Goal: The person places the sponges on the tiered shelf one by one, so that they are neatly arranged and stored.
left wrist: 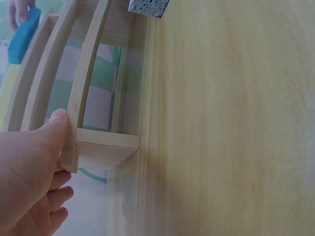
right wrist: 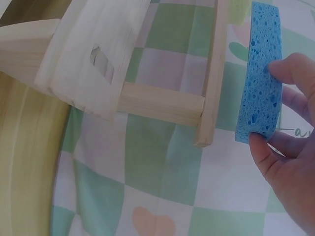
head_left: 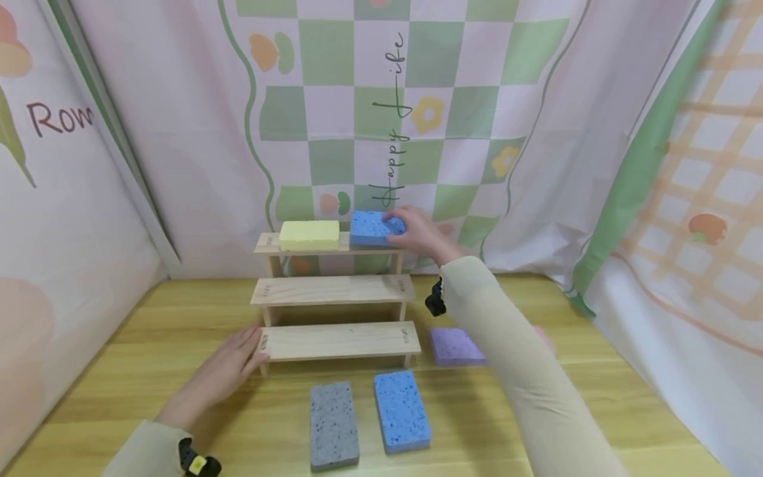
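A three-tier wooden stand (head_left: 334,289) stands on the table. At its top step, my right hand (head_left: 420,232) pinches a blue sponge (head_left: 372,228) between thumb and fingers. In the right wrist view, a narrow gap shows between this sponge (right wrist: 260,73) and the top board (right wrist: 212,73). To its left, a pale yellow sponge (head_left: 309,235) lies on the top step. My left hand (head_left: 223,368) grips the left end of the lowest step; in the left wrist view, the thumb of the left hand (left wrist: 34,177) presses one face of that board (left wrist: 83,83), with the fingers beyond it.
In front of the stand, a grey sponge (head_left: 334,426) and a second blue sponge (head_left: 402,411) lie on the wooden table (head_left: 250,437). Right of the stand is a purple sponge (head_left: 456,347), with something pink (head_left: 545,339) partly hidden behind my right sleeve. A checkered curtain (head_left: 381,112) hangs behind.
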A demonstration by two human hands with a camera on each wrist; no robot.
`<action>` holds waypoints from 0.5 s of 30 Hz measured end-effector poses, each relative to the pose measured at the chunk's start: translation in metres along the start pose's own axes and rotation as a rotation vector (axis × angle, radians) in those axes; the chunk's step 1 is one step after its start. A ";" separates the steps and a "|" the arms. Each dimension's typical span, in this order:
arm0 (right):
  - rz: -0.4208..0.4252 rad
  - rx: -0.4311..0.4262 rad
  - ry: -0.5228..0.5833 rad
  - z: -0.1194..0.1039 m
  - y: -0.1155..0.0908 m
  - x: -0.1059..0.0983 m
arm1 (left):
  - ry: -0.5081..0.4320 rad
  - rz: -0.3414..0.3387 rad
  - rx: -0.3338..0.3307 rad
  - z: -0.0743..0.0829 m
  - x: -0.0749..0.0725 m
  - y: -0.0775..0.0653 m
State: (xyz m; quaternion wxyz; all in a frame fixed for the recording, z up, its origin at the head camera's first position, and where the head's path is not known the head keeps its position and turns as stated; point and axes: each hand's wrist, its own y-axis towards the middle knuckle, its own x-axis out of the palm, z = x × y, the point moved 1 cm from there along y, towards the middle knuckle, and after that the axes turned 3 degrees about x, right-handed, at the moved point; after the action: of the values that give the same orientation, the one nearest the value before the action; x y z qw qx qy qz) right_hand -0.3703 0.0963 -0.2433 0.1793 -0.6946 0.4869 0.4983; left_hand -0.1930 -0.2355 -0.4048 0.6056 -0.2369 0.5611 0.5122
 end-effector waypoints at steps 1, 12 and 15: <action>-0.003 0.003 0.002 0.000 0.001 0.001 | 0.001 0.000 -0.001 0.000 0.000 0.000; -0.047 0.025 0.016 -0.001 0.006 0.009 | -0.006 -0.002 -0.008 -0.001 0.000 0.000; -0.056 0.024 0.013 -0.001 0.007 0.009 | -0.004 -0.001 -0.010 -0.001 0.000 0.000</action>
State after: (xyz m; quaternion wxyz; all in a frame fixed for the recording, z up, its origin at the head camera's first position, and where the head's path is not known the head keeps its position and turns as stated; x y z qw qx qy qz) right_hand -0.3755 0.0872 -0.2491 0.1986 -0.7089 0.4743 0.4828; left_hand -0.1933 -0.2360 -0.4050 0.6060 -0.2391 0.5570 0.5151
